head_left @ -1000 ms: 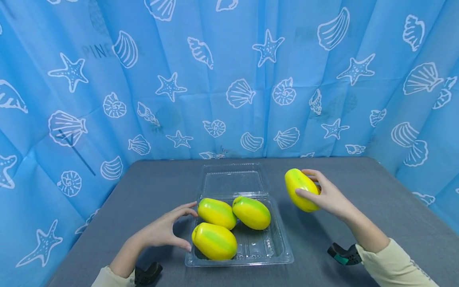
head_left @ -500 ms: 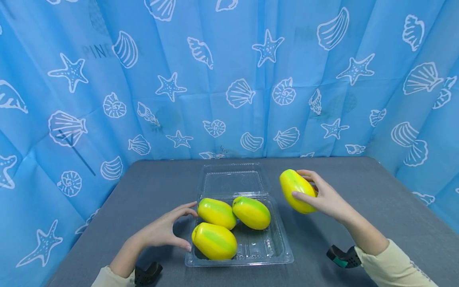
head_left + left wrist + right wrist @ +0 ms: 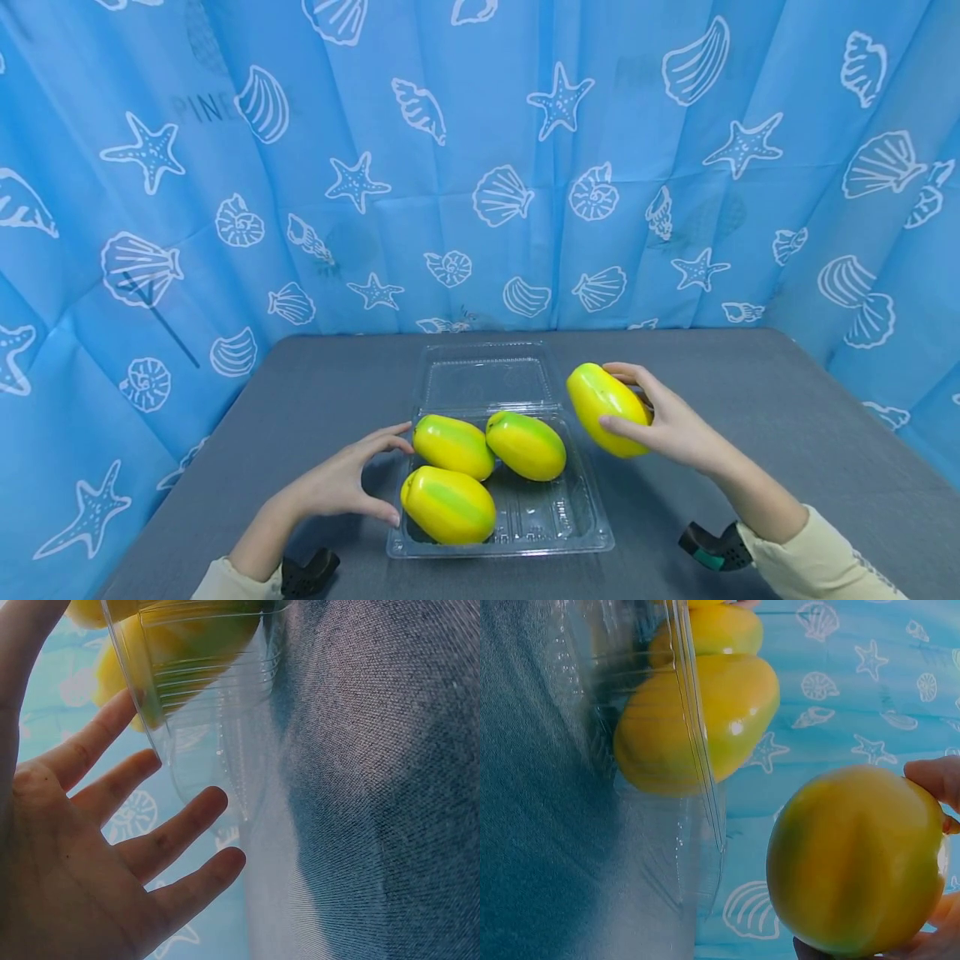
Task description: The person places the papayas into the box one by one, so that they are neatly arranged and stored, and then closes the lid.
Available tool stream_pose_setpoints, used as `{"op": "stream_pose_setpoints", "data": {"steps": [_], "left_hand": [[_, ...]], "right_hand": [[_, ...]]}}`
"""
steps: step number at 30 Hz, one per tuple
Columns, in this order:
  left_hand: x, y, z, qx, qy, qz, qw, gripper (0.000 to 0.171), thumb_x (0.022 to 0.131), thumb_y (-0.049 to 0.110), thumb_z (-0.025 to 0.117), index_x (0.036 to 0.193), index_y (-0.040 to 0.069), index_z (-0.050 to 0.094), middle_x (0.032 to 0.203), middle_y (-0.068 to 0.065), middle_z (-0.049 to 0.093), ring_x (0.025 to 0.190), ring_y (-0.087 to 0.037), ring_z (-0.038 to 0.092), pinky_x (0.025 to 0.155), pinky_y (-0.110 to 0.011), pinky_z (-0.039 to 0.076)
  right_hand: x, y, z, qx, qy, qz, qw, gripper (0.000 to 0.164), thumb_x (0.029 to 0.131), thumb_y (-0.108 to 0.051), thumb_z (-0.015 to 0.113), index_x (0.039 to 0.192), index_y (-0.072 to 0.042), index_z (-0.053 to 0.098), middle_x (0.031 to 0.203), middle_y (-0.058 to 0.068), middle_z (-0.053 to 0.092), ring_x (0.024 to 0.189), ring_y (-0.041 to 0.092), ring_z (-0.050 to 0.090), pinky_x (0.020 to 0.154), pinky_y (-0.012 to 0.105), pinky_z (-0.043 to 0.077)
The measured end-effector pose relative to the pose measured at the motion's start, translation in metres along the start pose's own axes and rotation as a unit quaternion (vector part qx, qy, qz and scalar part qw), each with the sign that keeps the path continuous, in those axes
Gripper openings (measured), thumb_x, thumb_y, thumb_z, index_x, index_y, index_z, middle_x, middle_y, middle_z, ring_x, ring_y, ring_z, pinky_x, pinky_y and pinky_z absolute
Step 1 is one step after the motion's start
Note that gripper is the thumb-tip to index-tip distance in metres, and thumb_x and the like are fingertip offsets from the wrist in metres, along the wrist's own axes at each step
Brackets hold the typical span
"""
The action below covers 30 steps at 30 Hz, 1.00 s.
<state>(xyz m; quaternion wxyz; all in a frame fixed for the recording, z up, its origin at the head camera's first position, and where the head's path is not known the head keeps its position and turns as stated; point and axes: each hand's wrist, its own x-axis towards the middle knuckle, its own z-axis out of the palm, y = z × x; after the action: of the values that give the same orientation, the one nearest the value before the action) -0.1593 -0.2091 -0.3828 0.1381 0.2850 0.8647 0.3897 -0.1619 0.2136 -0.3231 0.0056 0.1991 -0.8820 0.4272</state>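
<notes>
My right hand [image 3: 673,423] grips a yellow-green papaya [image 3: 602,410] off the table, with the thumb on its near side and fingers behind it. It hangs just beyond the right rim of a clear plastic clamshell box [image 3: 592,533]. Inside the box lie three similar fruits: a back left papaya [image 3: 454,446], a back right papaya [image 3: 527,446] and a front left papaya [image 3: 448,505]. Spread along the box's left side is my left hand [image 3: 347,475], holding nothing. In the left wrist view its fingertips [image 3: 150,757] meet the clear wall.
The box's lid [image 3: 486,375] is folded back flat on the grey cloth-covered table [image 3: 330,383]. Behind stands a blue curtain [image 3: 465,217] printed with shells and starfish. Both wrists wear a black device, such as the right wrist camera [image 3: 716,546].
My right hand has carried its papaya left and slightly nearer, toward the box's right rim. The left hand and the three fruits in the box have stayed put.
</notes>
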Motion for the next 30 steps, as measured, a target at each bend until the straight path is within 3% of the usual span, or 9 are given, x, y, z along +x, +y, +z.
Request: {"op": "stream_pose_setpoints", "data": {"steps": [15,23,30], "left_hand": [[-0.005,-0.001,0.0,-0.004,-0.006,0.001,1.0,0.062,0.074,0.029,0.078,0.127,0.017,0.05,0.154,-0.013,0.024,0.134,-0.041,0.034,0.102,-0.068,0.029],[-0.007,-0.003,0.0,0.001,-0.005,0.002,1.0,0.062,0.073,0.029,0.079,0.127,0.019,0.05,0.154,-0.013,0.024,0.134,-0.042,0.034,0.102,-0.068,0.029],[-0.009,-0.002,0.0,0.0,-0.009,0.006,0.9999,0.061,0.074,0.03,0.078,0.127,0.019,0.05,0.154,-0.014,0.023,0.134,-0.043,0.033,0.102,-0.067,0.03]], "right_hand": [[-0.008,-0.009,0.018,0.016,-0.03,-0.033,0.999,0.064,0.085,-0.022,0.066,0.138,-0.009,0.032,0.131,0.018,0.044,0.098,0.025,0.053,0.069,0.026,0.053],[-0.01,-0.011,0.029,0.007,-0.032,-0.065,0.997,0.063,0.084,-0.022,0.068,0.136,-0.01,0.036,0.129,0.014,0.048,0.099,0.012,0.054,0.074,0.025,0.053],[-0.014,-0.015,0.038,-0.007,-0.042,-0.095,0.995,0.064,0.083,-0.022,0.069,0.136,-0.009,0.037,0.131,0.012,0.05,0.104,0.014,0.054,0.077,0.025,0.053]]}}
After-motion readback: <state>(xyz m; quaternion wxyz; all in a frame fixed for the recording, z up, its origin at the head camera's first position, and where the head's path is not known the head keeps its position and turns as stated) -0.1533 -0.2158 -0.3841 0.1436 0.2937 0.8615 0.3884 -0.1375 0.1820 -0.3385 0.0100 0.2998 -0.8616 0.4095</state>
